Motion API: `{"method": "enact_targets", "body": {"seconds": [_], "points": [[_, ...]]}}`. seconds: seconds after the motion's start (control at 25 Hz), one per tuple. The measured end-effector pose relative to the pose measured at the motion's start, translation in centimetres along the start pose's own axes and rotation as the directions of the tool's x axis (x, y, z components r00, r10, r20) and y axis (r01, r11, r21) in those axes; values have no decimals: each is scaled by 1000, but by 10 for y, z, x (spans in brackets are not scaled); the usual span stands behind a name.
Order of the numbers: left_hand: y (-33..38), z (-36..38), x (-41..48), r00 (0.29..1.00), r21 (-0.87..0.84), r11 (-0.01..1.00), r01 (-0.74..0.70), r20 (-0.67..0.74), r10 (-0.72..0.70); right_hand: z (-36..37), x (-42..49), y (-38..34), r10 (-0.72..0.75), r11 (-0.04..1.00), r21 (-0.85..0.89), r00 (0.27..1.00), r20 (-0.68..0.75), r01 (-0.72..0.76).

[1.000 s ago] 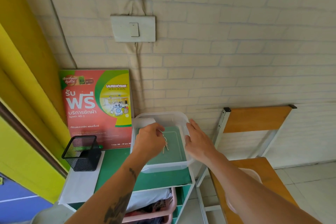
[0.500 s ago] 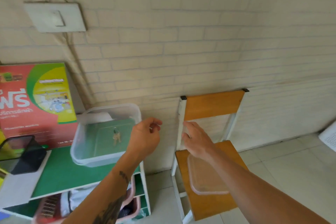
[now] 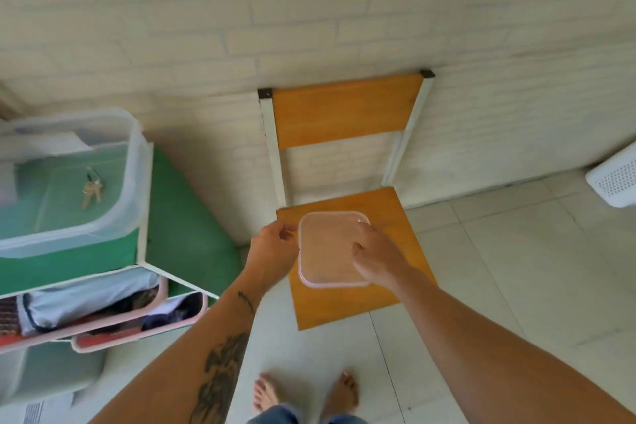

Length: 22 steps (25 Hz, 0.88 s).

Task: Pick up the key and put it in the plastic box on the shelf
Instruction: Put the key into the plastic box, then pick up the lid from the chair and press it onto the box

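Observation:
The keys (image 3: pixel 91 189) lie on the bottom of the clear plastic box (image 3: pixel 132 182), which stands open on the green shelf top (image 3: pixel 172 217) at the left. Both my hands are away from it, at the translucent pink lid (image 3: pixel 327 251) on the wooden chair seat (image 3: pixel 395 217). My left hand (image 3: pixel 272 251) pinches the lid's left rim. My right hand (image 3: pixel 375 255) has its fingers curled over the right rim. Whether the lid is lifted off the seat I cannot tell.
The chair's backrest (image 3: pixel 344 110) leans against the white brick wall. Pink baskets (image 3: pixel 137 320) of cloth fill the shelf below the box. A white perforated object (image 3: pixel 616 179) sits on the tiled floor at the far right. My bare feet (image 3: pixel 303 392) stand before the chair.
My left hand released the keys into the box. Both hands then swung right and down to the lid on the chair, and the view turned with them.

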<state>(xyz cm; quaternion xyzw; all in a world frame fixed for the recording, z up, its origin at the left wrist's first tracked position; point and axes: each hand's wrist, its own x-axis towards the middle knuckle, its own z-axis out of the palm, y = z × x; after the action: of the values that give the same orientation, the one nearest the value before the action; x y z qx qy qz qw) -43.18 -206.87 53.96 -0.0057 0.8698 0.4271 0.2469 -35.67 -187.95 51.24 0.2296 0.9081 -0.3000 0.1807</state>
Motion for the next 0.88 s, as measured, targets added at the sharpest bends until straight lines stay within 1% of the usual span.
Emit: {"method": "enact_targets", "body": {"seconds": [0.16,0.24,0.32,0.44,0.6,0.68,0.8,0.88], "points": [[-35,41,41,995,71,996,52,79,-57,36,31,39,42,999,-6,999,-17,-42],[-57,67,66,993,139,990,32,111,-48,59,55,57,67,998,11,997,-45,-67],[-81,92,90,991,215,977,2,130,-31,82,77,74,63,998,25,995,-84,-61],[-123,126,121,991,347,937,-36,134,-12,113,107,99,77,997,18,983,-165,-75],[-159,156,140,991,450,884,-127,93,94,142,132,124,75,997,-13,961,-268,-81],[-167,165,143,985,484,859,-169,63,159,149,140,131,81,996,3,947,-311,-84],[-174,173,145,965,538,815,-216,-9,261,162,148,136,79,997,9,935,-346,-81],[-177,177,147,961,531,815,-230,-8,277,170,151,138,77,997,9,930,-359,-79]]}}
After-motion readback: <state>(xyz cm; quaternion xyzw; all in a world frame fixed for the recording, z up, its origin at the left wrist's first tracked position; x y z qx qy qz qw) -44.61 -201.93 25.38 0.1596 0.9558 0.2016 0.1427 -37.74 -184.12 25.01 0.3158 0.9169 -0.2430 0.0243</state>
